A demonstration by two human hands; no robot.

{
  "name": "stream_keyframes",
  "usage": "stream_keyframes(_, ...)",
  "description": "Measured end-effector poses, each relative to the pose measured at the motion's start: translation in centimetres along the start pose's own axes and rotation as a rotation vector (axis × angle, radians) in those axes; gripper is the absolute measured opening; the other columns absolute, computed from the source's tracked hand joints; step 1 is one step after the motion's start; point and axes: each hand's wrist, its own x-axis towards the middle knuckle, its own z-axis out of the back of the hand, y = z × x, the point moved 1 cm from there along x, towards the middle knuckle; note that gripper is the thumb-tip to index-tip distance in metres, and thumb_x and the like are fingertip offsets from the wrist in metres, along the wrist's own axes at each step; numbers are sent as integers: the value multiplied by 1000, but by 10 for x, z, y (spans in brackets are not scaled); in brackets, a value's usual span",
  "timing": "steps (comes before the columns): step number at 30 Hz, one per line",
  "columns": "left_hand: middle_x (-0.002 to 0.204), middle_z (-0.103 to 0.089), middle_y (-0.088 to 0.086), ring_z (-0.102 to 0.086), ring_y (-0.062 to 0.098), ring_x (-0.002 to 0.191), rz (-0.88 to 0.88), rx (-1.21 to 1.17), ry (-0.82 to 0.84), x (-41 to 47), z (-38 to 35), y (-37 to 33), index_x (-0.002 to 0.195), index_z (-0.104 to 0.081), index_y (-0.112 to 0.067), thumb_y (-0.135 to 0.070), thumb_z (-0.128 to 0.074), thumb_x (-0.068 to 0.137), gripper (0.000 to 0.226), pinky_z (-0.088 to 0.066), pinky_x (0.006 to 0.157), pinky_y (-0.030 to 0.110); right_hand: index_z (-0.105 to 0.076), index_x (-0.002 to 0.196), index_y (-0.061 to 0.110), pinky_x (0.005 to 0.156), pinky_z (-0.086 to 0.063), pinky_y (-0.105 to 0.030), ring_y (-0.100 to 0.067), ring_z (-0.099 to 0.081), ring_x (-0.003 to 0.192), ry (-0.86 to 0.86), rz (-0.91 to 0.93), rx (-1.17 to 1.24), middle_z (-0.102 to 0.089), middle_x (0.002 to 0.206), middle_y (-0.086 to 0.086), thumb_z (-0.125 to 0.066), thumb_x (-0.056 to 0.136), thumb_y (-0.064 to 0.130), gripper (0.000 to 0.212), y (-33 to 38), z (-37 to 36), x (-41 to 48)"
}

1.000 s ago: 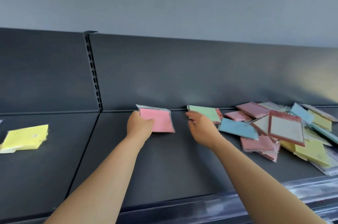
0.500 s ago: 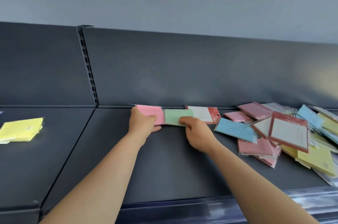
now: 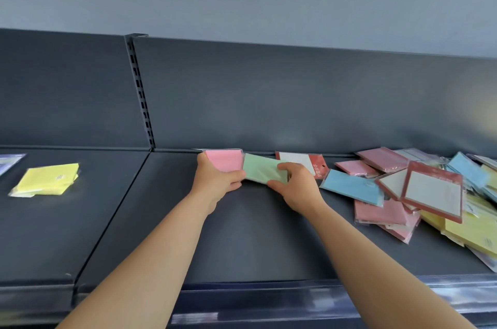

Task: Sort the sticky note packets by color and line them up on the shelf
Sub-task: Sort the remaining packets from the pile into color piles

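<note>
Two forearms run up from six o'clock, and your hands meet just past the middle of the shelf (image 3: 255,242). Your left hand (image 3: 216,183) is clamped on the pink packet (image 3: 224,159), thumb across its lower edge, holding it up against the back panel (image 3: 269,97). Your right hand (image 3: 297,186) is pinching the green packet (image 3: 262,170), fingers over its top edge and thumb beneath, with its left end touching the pink one. You look to be in the lining-up step, seating pink and green side by side at twelve o'clock along the back panel.

Just beyond your right hand, a red-and-white packet (image 3: 301,161) stands beside the green. Out at three o'clock lies the unsorted heap (image 3: 430,194): pink, blue, yellow and red-framed packets overlapping at all angles. Far over at nine o'clock, on the neighbouring shelf section, a small yellow stack (image 3: 47,179) sits on its own, well apart from the row.

Next, I reckon, you need to square the green packet flush with the pink, let both go, then reach to three o'clock for another colour. Take the top one, or the heap may slide toward the front lip.
</note>
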Motion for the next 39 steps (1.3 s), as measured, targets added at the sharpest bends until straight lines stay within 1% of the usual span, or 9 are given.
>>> stream_keyframes(3, 120, -54, 6, -70, 17, 88, 22, -69, -40, -8, 0, 0, 123, -38, -14, 6, -83, 65, 76, -61, 78, 38, -54, 132, 14, 92, -39, -23, -19, -52, 115, -5, 1, 123, -51, 132, -3, -75, 81, 25, 56, 5, -1, -5)
stream_keyframes(9, 116, -56, 0, -66, 18, 99, -73, -121, -75, -23, 11, -14, 114, -42, -25, 14, -71, 72, 64, -61, 72, 35, -61, 125, 10, 84, -47, -22, -15, -61, 101, 53, 32, 305, -62, 118, -3, -77, 79, 19, 49, 21, -14, -6)
stream_keyframes(15, 115, -61, -1, -69, 23, 96, -4, -102, -140, -29, 39, -18, 120, -44, -21, -19, -69, 85, 43, -61, 73, 42, -74, 104, 15, 94, -38, -17, -9, -55, 109, 198, 234, 127, -58, 114, 7, -68, 83, 10, 22, 43, -34, -17)
stream_keyframes(20, 113, -64, 1, -67, 20, 94, -66, 33, -180, -36, 64, -20, 116, -54, -20, -4, -60, 88, 33, -61, 63, 36, -69, 115, 17, 94, -40, -19, -13, -57, 113, 175, 209, 174, -61, 121, 4, -64, 89, 15, 27, 59, -46, -24)
stream_keyframes(24, 109, -68, -2, -69, 18, 93, -100, -34, -86, -53, 93, -36, 111, -57, -24, -1, -59, 89, 31, -61, 67, 37, -51, 135, 14, 80, -45, -22, -14, -59, 112, 151, 94, 371, -59, 125, 3, -68, 88, 22, 51, 86, -52, -28)
stream_keyframes(27, 111, -68, 0, -68, 21, 97, -120, -43, -110, -63, 128, -46, 113, -56, -22, -2, -62, 88, 33, -61, 70, 40, -64, 118, 10, 70, -55, -36, -16, -67, 79, 211, 101, 526, -73, 101, 1, -68, 85, 13, 33, 122, -65, -35)
stream_keyframes(29, 113, -67, 1, -68, 21, 99, -138, -45, -143, -69, 157, -53, 118, -56, -20, -4, -63, 87, 36, -61, 71, 41, -68, 105, 11, 69, -56, -34, -12, -65, 67, 231, 119, 593, -74, 93, -3, -67, 84, 7, 22, 150, -76, -43)
stream_keyframes(32, 112, -68, 0, -68, 19, 99, -157, -63, -183, -81, 208, -63, 120, -57, -20, -7, -64, 88, 36, -61, 66, 36, -66, 104, 12, 62, -54, -21, -10, -65, 65, 264, 132, 633, -72, 93, -5, -66, 85, 5, 20, 197, -97, -56)
stream_keyframes(39, 108, -67, 5, -68, 22, 96, -134, -73, -297, -112, 341, -82, 101, -59, -21, 10, -43, 88, 37, -60, 70, 36, -65, 101, 10, 65, -57, -25, -13, -66, 66, 307, 173, 682, -72, 88, -5, -62, 86, 1, 17, 304, -171, -90)
